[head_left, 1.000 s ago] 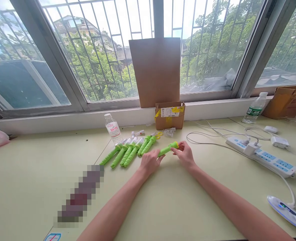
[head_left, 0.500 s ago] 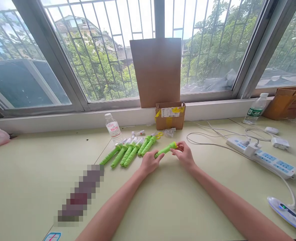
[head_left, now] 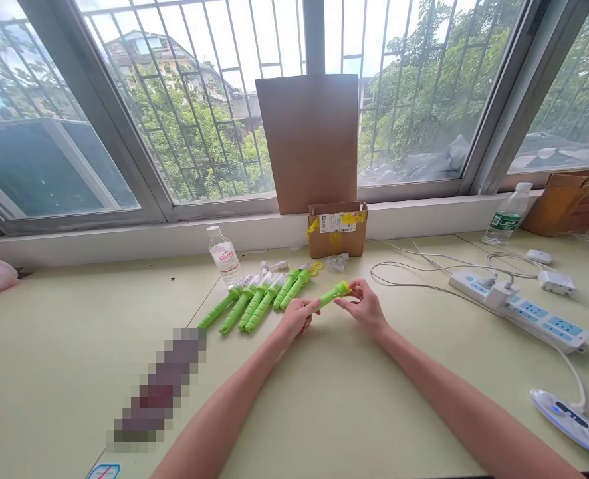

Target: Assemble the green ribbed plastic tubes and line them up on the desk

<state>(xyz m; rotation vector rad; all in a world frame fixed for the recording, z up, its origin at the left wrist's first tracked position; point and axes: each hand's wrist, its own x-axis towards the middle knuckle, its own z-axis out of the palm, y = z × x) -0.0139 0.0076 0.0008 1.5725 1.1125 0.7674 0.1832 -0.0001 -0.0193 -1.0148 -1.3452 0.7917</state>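
Observation:
A green, flashlight-shaped plastic tube [head_left: 330, 295] with a yellow ring [head_left: 343, 287] at its wider end is held slanted above the table. My left hand [head_left: 297, 318] is closed round the lower end, the thumb lying along the tube. At the yellow end, the fingertips of my right hand [head_left: 365, 306] pinch the rim. Left of my hands, several similar green tubes [head_left: 259, 307] lie side by side, some with clear tops. Beyond them are loose yellow rings [head_left: 316, 267] and small white pieces [head_left: 278, 265].
A water bottle [head_left: 225, 256] stands behind the tubes. At the back are a small cardboard box [head_left: 337, 233], a cardboard sheet [head_left: 309, 143] and clear plastic bits [head_left: 335, 263]. A power strip [head_left: 524, 311] with cables, a white device [head_left: 571, 422] and another bottle [head_left: 508, 216] occupy the right side.
My left hand has turned and shifted its grip on the green tube, its fingers now curled beneath. The tube has moved slightly left, while my right hand stays at the yellow end.

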